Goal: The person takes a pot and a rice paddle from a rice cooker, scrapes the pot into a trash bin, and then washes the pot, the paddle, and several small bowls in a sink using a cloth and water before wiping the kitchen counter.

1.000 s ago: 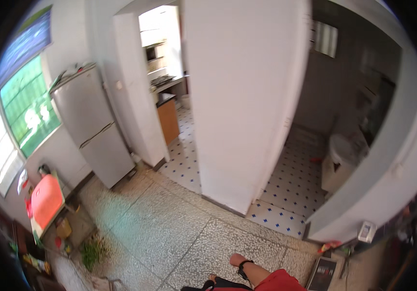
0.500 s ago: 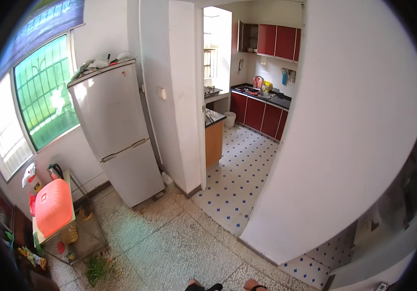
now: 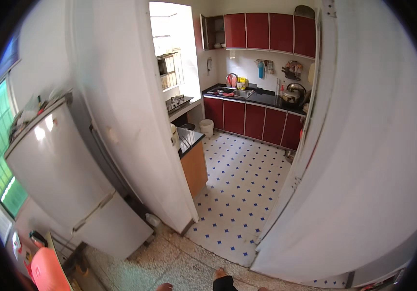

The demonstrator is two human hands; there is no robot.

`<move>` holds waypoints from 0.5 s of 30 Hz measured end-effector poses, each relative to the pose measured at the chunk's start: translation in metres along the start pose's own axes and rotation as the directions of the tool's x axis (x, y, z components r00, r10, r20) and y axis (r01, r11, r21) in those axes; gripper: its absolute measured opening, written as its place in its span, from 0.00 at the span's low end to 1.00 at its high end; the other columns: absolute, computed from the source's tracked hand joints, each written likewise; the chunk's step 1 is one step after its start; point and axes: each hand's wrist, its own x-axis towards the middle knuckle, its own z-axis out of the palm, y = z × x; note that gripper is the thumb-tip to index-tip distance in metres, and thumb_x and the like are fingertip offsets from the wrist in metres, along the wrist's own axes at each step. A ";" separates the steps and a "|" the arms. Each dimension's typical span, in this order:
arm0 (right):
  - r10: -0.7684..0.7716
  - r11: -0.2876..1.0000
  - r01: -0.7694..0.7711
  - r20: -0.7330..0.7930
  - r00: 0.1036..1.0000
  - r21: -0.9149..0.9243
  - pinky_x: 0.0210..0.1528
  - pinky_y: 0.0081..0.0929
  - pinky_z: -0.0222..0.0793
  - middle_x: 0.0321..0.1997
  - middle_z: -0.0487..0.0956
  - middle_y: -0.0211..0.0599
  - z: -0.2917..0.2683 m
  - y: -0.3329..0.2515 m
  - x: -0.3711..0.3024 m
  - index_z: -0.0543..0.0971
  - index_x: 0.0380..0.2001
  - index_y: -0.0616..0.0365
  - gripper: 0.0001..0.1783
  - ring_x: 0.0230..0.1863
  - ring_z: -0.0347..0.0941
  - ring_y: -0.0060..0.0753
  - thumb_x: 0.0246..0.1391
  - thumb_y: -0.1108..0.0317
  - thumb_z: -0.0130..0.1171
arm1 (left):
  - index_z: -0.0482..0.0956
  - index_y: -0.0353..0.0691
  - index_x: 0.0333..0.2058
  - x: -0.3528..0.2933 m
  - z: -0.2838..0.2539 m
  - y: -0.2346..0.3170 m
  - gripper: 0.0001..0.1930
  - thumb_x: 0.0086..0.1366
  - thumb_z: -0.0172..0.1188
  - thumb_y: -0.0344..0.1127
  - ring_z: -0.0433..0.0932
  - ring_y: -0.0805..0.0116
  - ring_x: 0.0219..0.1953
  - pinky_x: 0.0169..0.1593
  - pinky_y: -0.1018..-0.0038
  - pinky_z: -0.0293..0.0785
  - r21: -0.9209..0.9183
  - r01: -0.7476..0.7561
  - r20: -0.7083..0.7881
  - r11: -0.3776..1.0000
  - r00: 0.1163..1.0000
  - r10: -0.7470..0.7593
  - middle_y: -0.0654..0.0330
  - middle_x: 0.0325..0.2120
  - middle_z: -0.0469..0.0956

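Observation:
At the bottom edge, a sliver of skin point(image 3: 165, 287) left of centre looks like part of my left hand, nearly all cut off by the frame. A smaller sliver point(image 3: 263, 289) right of centre may be my right hand. Fingers cannot be made out on either, and no held thing shows. Between them a bare foot point(image 3: 219, 273) shows below a dark trouser leg point(image 3: 224, 283) on the speckled stone floor point(image 3: 184, 257). Ahead lies the kitchen doorway, with a white tiled floor point(image 3: 237, 194) dotted in blue. Neither sliver touches anything visible.
A grey-white refrigerator point(image 3: 67, 169) stands left of the doorway, and a pink-red basket-like cover point(image 3: 48, 271) is at lower left. White walls point(image 3: 364, 145) flank the opening. Inside are red cabinets point(image 3: 254, 119), a gas stove point(image 3: 178, 103), a white bucket point(image 3: 206, 127) and a kettle point(image 3: 293, 94).
My view has moved forward and turned toward the kitchen. The doorway now looks larger and more central, while the refrigerator and pink-red cover have shifted left. More cabinets and the kettle have come into sight.

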 end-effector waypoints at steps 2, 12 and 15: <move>-0.123 0.959 0.152 0.133 0.984 -0.240 0.29 0.39 0.69 0.24 0.77 0.50 -0.024 -0.034 0.077 0.78 0.23 0.64 0.11 0.24 0.73 0.45 0.47 0.69 0.49 | 0.76 0.42 0.40 0.062 -0.061 0.112 0.13 0.57 0.53 0.38 0.74 0.62 0.45 0.49 0.62 0.70 0.052 0.008 0.058 0.999 0.998 -0.011 0.60 0.41 0.77; -0.657 0.753 0.657 0.075 0.750 0.027 0.30 0.30 0.72 0.23 0.78 0.42 -0.148 -0.437 0.172 0.79 0.26 0.64 0.12 0.25 0.76 0.37 0.46 0.64 0.54 | 0.74 0.37 0.48 0.294 -0.250 0.262 0.20 0.59 0.56 0.40 0.79 0.67 0.34 0.38 0.70 0.75 -0.146 0.187 0.287 0.971 0.948 -0.139 0.56 0.37 0.79; -0.668 0.736 0.651 0.044 0.742 0.187 0.29 0.26 0.73 0.23 0.79 0.37 -0.182 -0.496 0.217 0.79 0.29 0.62 0.11 0.24 0.77 0.31 0.47 0.65 0.57 | 0.78 0.35 0.40 0.397 -0.288 0.282 0.18 0.57 0.55 0.43 0.80 0.65 0.31 0.38 0.70 0.75 -0.207 -0.097 0.063 0.974 0.992 0.112 0.52 0.33 0.80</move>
